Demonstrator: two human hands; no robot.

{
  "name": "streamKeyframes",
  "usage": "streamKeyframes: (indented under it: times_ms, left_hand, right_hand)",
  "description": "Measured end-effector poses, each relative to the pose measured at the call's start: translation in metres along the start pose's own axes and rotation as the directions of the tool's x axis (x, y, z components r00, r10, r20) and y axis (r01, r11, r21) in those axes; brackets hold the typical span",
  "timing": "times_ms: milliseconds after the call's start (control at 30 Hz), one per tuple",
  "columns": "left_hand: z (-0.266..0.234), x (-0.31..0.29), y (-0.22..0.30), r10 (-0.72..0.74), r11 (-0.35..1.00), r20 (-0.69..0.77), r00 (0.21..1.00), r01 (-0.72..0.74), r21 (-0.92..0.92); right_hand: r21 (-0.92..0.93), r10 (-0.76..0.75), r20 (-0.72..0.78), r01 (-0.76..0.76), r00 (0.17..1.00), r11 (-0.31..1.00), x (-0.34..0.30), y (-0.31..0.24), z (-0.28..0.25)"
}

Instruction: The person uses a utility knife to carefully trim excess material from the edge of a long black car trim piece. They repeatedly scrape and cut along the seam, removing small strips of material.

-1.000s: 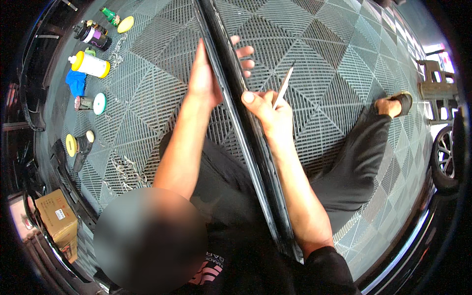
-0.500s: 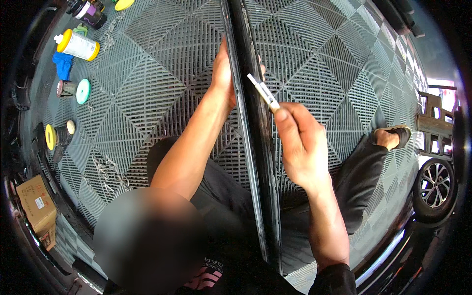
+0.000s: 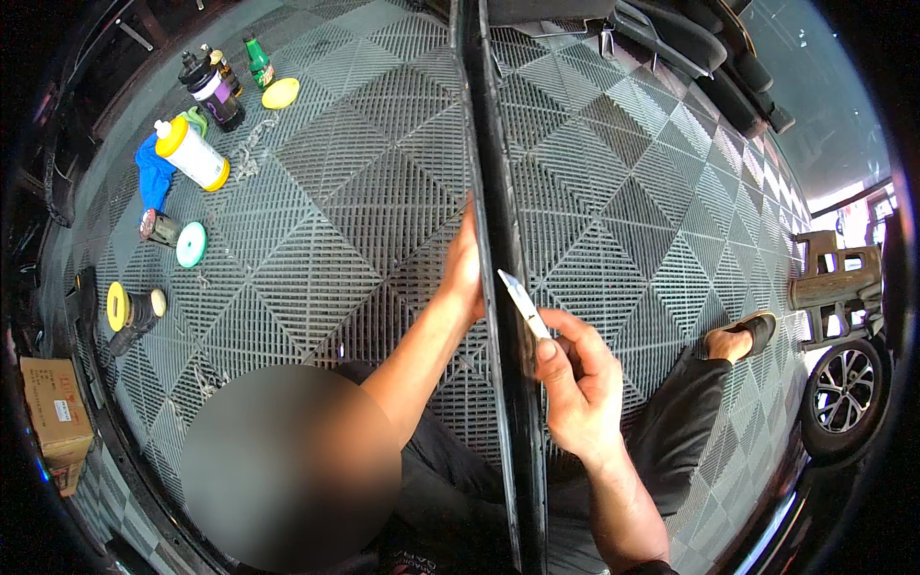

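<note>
A long black panel (image 3: 493, 144), seen edge-on and looking like a car door's edge, runs upright through the middle. My left hand (image 3: 464, 268) grips it from the left side, with its fingers partly hidden behind the edge. On the right side, my right hand (image 3: 586, 383) pinches a slim, flat white tool (image 3: 523, 305) with a pointed tip between thumb and fingers. The tool's tip lies at or just over the panel's right rim; contact cannot be made out. Its lower end is hidden in my fingers.
At left on the grey grid floor (image 3: 374, 144) stand a yellow-and-white bottle (image 3: 195, 156), a dark bottle (image 3: 213, 94), a green bottle (image 3: 257, 62), a blue cloth (image 3: 153, 174), polishing pads (image 3: 192, 244) and a polisher (image 3: 139, 318). A cardboard box (image 3: 59, 407), a stool (image 3: 834, 283) and a wheel (image 3: 845, 395) lie farther out.
The view has shifted, so floor items sit lower in the picture. Both hands appear lower along the panel. The white tool stays pinched in my right hand, with its tip closer to the rim.
</note>
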State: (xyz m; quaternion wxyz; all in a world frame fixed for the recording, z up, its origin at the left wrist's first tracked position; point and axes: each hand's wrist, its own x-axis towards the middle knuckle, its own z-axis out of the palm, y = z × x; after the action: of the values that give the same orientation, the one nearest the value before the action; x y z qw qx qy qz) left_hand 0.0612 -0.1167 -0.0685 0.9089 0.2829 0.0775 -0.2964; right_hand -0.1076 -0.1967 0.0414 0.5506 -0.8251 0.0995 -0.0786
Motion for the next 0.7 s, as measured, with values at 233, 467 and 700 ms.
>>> streamKeyframes:
  times_ms: [233,467,700]
  left_hand:
    - [-0.027,0.052,0.016,-0.076,0.996,0.039,0.996,0.074,0.049]
    - [-0.019,0.065,0.028,0.069,0.994,-0.030,0.997,-0.066,0.082]
    - [-0.023,0.065,0.028,0.012,0.998,0.051,0.999,-0.015,0.056]
  right_hand:
    - [0.124,0.025,-0.074,-0.016,0.997,0.992,0.018,0.017,0.011]
    - [-0.233,-0.079,-0.060,0.063,0.995,0.970,0.036,0.010,0.006]
    - [-0.331,-0.116,0.020,0.116,0.993,0.937,0.055,-0.004,0.010]
